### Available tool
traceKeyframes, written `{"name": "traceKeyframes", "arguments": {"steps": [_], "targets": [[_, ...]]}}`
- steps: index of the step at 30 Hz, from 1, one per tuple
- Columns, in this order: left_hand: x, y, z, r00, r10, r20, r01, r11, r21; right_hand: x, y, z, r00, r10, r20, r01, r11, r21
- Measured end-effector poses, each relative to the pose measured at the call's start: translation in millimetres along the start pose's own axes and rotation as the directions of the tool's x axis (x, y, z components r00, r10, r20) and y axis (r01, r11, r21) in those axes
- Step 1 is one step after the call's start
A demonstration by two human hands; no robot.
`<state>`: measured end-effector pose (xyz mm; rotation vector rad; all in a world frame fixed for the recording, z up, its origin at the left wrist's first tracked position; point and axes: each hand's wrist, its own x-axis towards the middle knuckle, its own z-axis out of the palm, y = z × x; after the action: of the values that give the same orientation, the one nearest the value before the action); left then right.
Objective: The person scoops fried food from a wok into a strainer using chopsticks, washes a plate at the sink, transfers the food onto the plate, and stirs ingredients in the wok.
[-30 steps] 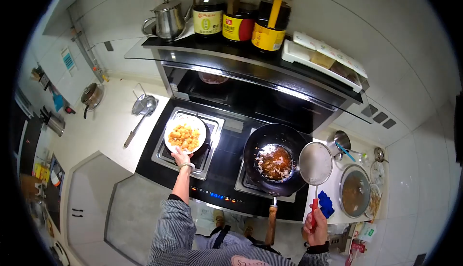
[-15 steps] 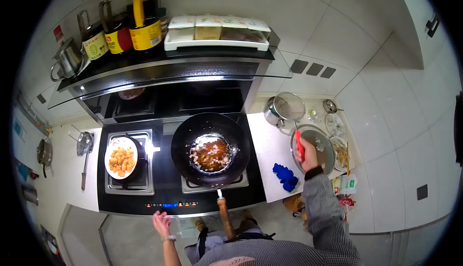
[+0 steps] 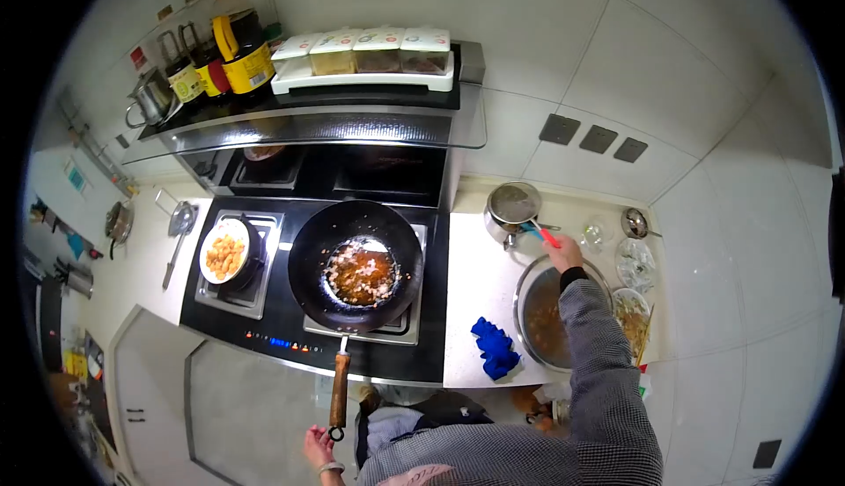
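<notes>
My right hand (image 3: 565, 253) is closed round the red handle of a fine-mesh strainer (image 3: 514, 202), whose round mesh lies over the mouth of a steel pot (image 3: 505, 232). Just below that hand stands a large steel bowl (image 3: 521, 327) of cloudy brownish liquid. Near the end of the wooden wok handle, my left hand (image 3: 319, 447) hangs low in front of the stove with its fingers loosely apart, holding nothing. The black wok (image 3: 304, 261) sits on the right burner, with chopped pieces in reddish-brown oil.
A white bowl of golden fried pieces (image 3: 225, 251) stands over the left burner. A blue cloth (image 3: 495, 348) lies beside the steel bowl. Sauce bottles (image 3: 246, 68) and a seasoning rack (image 3: 361, 84) line the shelf above. A skimmer (image 3: 182, 219) lies at left.
My right hand has moved up and back, bringing the strainer over the steel pot. My left hand has dropped lower, close to the wok handle's end. The camera view has shifted.
</notes>
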<state>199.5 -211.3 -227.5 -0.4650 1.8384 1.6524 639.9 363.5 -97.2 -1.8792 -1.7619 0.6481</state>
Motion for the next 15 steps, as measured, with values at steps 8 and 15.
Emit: {"name": "traceKeyframes", "arguments": {"steps": [8, 15], "targets": [[36.2, -13.6, 8.8, 0.987, -0.041, 0.158, 0.039, 0.999, 0.011, -7.7, 3.9, -13.5, 0.978, -0.181, -0.107, 0.154, 0.963, -0.219], [57.6, -20.4, -0.1, 0.971, 0.014, 0.238, -0.017, 1.0, 0.01, 1.7, 18.1, -8.9, 0.988, -0.124, -0.094, 0.1, 0.968, -0.23]]}}
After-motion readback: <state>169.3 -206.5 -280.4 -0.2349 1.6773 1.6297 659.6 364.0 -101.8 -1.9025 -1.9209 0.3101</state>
